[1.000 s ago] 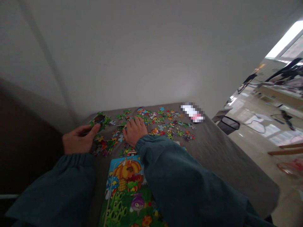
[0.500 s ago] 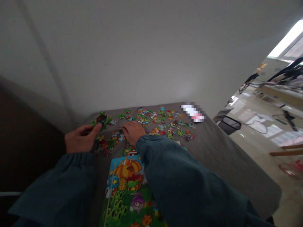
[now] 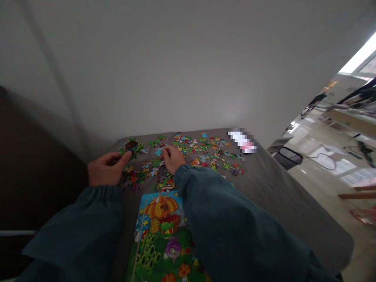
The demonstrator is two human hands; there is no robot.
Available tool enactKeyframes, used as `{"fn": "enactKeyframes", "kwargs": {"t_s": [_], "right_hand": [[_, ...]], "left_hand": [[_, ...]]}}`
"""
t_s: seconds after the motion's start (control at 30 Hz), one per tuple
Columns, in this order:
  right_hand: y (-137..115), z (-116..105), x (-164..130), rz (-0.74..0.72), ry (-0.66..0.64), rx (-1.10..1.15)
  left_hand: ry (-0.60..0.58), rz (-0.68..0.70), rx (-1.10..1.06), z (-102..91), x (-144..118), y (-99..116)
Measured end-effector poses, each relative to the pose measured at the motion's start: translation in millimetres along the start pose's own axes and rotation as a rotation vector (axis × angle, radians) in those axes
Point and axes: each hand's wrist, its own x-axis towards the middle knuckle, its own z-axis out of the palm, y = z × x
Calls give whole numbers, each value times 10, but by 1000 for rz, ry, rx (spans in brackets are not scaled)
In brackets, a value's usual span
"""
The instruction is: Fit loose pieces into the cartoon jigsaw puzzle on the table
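My left hand [image 3: 105,173] sits at the left end of the work, its grip closed on a small assembled cluster of green and brown cardboard puzzle pieces [image 3: 131,147], thumb pressed against the cluster's near edge so the cluster juts out just beyond the grip. Under and just right of that grip lies a dense scatter of multicoloured loose jigsaw pieces [image 3: 205,153] spread over the grey cloth-covered counter [image 3: 279,203].

Right of the cluster, my right hand [image 3: 173,158] has its fingertips pinched together over the scatter. A small light-blue puzzle piece [image 3: 159,151] shows just left of those fingertips, touching or nearly so; I cannot tell for certain whether the grip has it or merely rests beside it.

Nearer to me than both grips lies the colourful printed cartoon reference sheet with an orange pumpkin house [image 3: 160,235], flat on the counter between my sleeves.

I judge the step in hand to be selecting a piece to join to the held cluster. The next move would call for a firm pinch, turning the piece to match the cluster's open edge, and keeping the left grip steady.
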Motion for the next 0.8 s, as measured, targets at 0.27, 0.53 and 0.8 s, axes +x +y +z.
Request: {"fn": "enactKeyframes", "kwargs": {"t_s": [0.27,0.53,0.8], "right_hand": [[-39,-73,-88,32,135,-292],[-98,-2,-238,-274,-29,-418],[-116,-45,-176,-310,-106,-360]], "left_hand": [[-28,30,-21,-51,-54,66],[-49,28,-51,-67,-71,93],[-68,10,-62,-97,-94,149]]}}
